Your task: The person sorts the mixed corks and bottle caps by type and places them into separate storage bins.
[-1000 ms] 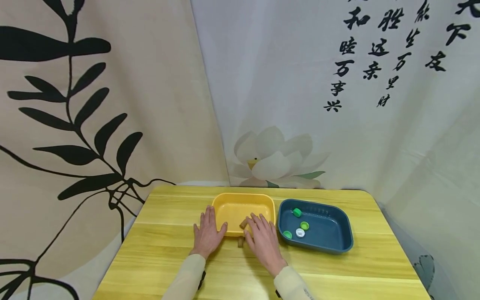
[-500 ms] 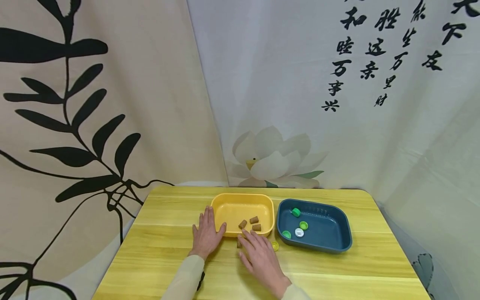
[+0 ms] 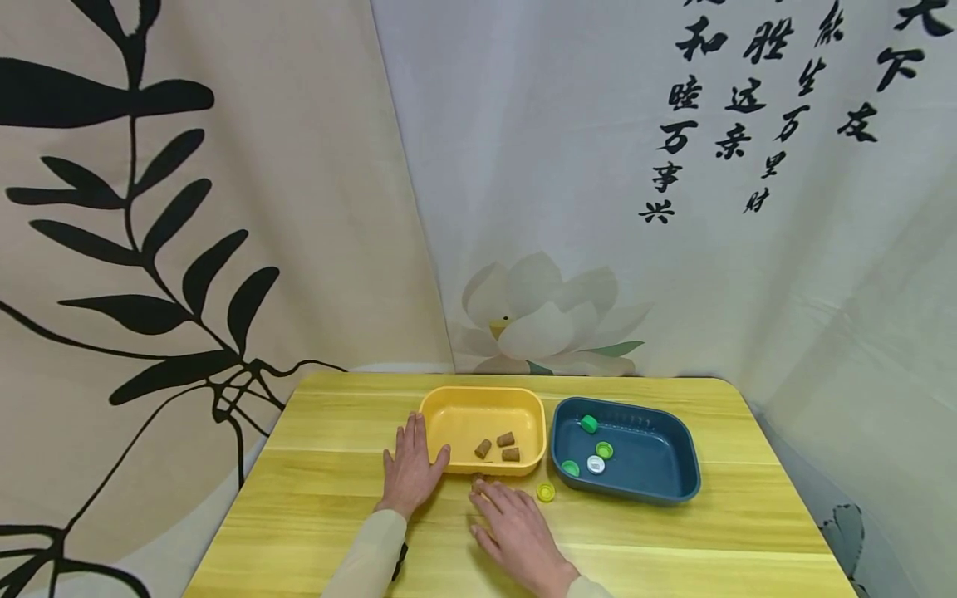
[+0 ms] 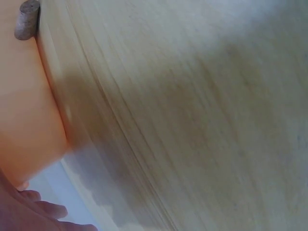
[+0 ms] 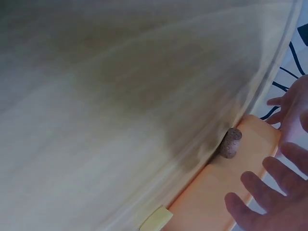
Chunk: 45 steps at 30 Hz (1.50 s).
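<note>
My left hand (image 3: pixel 409 468) rests against the left side of the yellow tray (image 3: pixel 486 393), fingers extended. Inside the tray lie three corks (image 3: pixel 511 454). My right hand (image 3: pixel 516 531) hovers in front of the tray, its fingers spread and loosely bent around nothing. Just beyond its fingertips another cork stands on the table by the tray's front wall. The right hand mostly hides it in the head view, but the cork (image 5: pixel 231 143) shows whole in the right wrist view. To the right of that hand, a yellow bottle cap (image 3: pixel 546 492) lies on the table.
A dark blue tray (image 3: pixel 673 490) stands right of the yellow one, a narrow gap between them. In it are several bottle caps, green ones (image 3: pixel 571 468) and a white one (image 3: pixel 595 464). The wooden table (image 3: pixel 314 498) ends at a fabric backdrop (image 3: pixel 359 208).
My right hand has drawn back from over the yellow tray toward the table's front, uncovering the corks inside and the yellow bottle cap. The left hand has stayed in place.
</note>
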### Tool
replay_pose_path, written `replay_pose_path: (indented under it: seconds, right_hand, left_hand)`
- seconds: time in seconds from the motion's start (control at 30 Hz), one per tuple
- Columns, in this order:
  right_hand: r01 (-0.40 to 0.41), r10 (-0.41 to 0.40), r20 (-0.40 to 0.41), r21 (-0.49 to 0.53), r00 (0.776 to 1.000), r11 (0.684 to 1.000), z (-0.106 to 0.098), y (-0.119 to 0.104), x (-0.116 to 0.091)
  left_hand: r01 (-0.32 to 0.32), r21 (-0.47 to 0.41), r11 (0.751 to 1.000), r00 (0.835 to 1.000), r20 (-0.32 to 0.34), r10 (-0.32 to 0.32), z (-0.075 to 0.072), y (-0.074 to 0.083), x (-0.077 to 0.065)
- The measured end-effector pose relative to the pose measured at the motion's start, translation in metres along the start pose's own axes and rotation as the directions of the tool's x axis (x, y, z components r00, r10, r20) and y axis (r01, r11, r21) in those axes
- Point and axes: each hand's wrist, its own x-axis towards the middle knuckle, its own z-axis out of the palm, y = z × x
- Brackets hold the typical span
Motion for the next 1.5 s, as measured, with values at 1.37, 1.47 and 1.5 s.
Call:
replay_pose_path:
  seconds: [1.37, 1.47, 1.5]
  right_hand:
    - [0.023, -0.021, 0.15, -0.013, 0.989, 1.0, 0.015, 0.003, -0.004]
    - [0.023, -0.023, 0.19, 0.004, 0.981, 1.0, 0.01, 0.003, -0.009]
    - [0.021, -0.021, 0.204, 0.003, 0.979, 1.0, 0.009, 0.002, -0.009]
  left_hand:
    - [0.016, -0.005, 1.0, 1.0, 0.016, -0.016, -0.002, 0.002, -0.001]
    - [0.02, -0.01, 1.0, 0.999, 0.025, -0.02, -0.003, 0.002, -0.001]
    - [0.021, -0.014, 1.0, 0.999, 0.026, -0.021, -0.004, 0.002, -0.001]
